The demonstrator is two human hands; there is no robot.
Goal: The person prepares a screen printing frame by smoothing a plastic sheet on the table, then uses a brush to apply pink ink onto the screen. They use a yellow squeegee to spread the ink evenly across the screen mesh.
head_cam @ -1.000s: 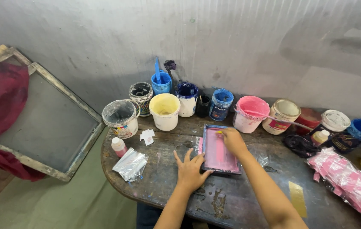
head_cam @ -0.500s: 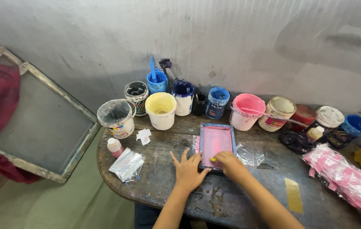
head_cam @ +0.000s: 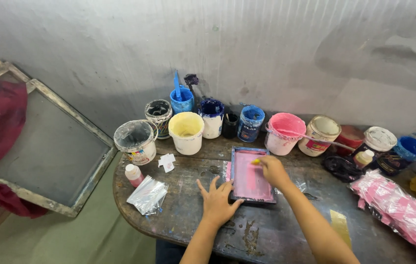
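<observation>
R hand (head_cam: 272, 171) has moved back up the pink screen (head_cam: 250, 175) w/ a small yellow tool (head_cam: 256, 161), grip pinched on it: another stroke, probably. L hand (head_cam: 216, 201) still flat, fingers spread, on frame's near-left corner, mid-desk (head_cam: 183, 205). Tool mostly hidden; under-screen unseen.

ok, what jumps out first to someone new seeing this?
The small pink screen frame at the table's middle, the left hand flat at its near corner, the right hand pressing a small yellow tool on it. Behind stands a row of paint pots, the pink bucket brightest.
</observation>
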